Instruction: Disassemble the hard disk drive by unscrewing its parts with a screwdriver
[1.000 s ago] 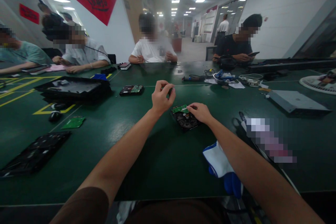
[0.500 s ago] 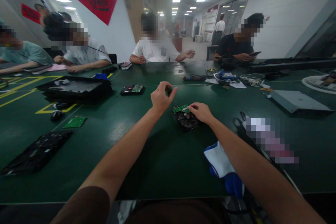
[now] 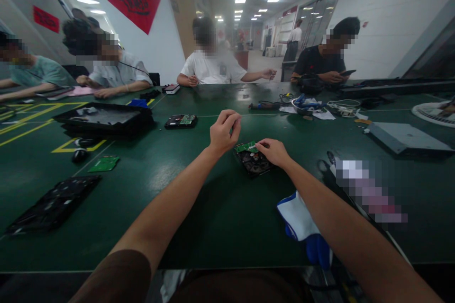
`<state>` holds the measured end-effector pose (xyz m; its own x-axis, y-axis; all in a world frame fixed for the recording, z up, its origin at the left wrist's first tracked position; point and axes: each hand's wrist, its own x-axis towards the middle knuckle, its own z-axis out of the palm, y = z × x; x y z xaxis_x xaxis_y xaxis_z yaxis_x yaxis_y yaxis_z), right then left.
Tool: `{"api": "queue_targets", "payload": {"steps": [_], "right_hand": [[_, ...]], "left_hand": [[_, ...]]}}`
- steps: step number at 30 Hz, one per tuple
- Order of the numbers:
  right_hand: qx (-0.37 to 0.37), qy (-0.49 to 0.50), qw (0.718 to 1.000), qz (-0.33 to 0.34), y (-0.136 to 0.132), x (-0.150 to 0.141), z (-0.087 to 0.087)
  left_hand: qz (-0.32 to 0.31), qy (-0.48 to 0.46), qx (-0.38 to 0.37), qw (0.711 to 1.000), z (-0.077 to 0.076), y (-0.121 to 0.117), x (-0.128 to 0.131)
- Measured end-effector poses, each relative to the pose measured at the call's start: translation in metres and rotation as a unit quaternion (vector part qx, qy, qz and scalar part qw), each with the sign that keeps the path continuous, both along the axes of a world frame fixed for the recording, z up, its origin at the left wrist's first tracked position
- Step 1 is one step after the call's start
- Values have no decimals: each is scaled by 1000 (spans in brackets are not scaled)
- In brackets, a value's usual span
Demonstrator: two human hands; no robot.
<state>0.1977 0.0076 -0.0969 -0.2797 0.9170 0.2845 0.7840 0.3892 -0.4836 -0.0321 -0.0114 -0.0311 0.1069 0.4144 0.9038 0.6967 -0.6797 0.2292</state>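
Observation:
A black hard drive [image 3: 256, 163] lies in front of me, with a green circuit board [image 3: 247, 147] along its far edge. The fingertips of my right hand [image 3: 273, 151] pinch the right end of that board, and the palm rests over the drive's right side. Just above the drive's far left corner is my left hand [image 3: 224, 131], raised off the table. Its fingers are curled with the thumb against them; whatever is between them, if anything, is hidden.
To the left lie another hard drive [image 3: 55, 202], a loose green board [image 3: 104, 164] and black trays [image 3: 106, 119]. A third drive [image 3: 180, 120] sits farther back. Blue-and-white gloves [image 3: 302, 222] lie by my right forearm, a grey metal case [image 3: 408, 137] beyond. Several people sit opposite.
The fingers of my left hand have drawn together, and the hand has shifted slightly right and turned. My right hand stays on the board.

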Motion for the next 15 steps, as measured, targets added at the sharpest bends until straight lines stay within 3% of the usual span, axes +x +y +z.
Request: {"api": "queue_targets", "payload": {"steps": [15], "right_hand": [[-5,5,1000,0,-1,0,1]], "left_hand": [[27,-26,-10,999,-6,12,-2]]}}
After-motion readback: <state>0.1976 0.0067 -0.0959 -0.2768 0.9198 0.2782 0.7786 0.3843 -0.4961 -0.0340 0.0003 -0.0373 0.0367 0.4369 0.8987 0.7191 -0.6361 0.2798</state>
